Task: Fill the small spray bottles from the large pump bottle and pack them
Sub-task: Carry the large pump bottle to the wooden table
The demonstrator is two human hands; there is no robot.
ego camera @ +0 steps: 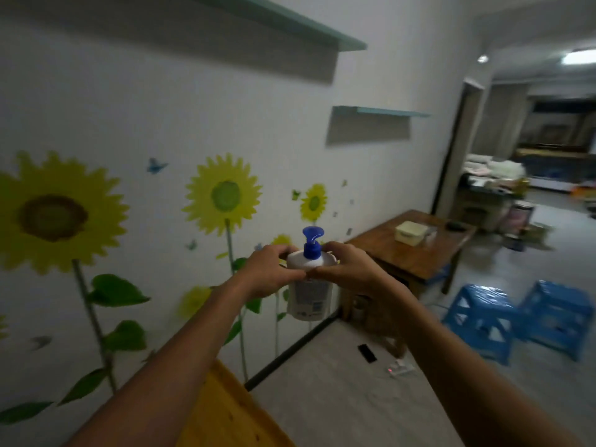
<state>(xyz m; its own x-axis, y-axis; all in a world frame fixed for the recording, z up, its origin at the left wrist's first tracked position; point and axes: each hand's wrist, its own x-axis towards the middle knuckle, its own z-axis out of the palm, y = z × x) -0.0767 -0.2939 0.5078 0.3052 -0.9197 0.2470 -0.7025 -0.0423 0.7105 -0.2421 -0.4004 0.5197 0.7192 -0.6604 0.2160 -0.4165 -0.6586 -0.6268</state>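
Around the shoulder of the large pump bottle (309,285), the fingers (280,251) of both hands are curling and grasping it, thumbs meeting across its front. The left hand (269,274) is gripping from the left, the right hand (346,269) from the right, holding the white bottle upright in mid-air at arm's length, its blue pump head (312,241) rising between them. Behind it a wall with sunflower decals (222,195) is showing. Further right a wooden worktop (416,253) is carrying a pale lidded box (409,232), with two blue stools (483,317) standing on the floor nearby.
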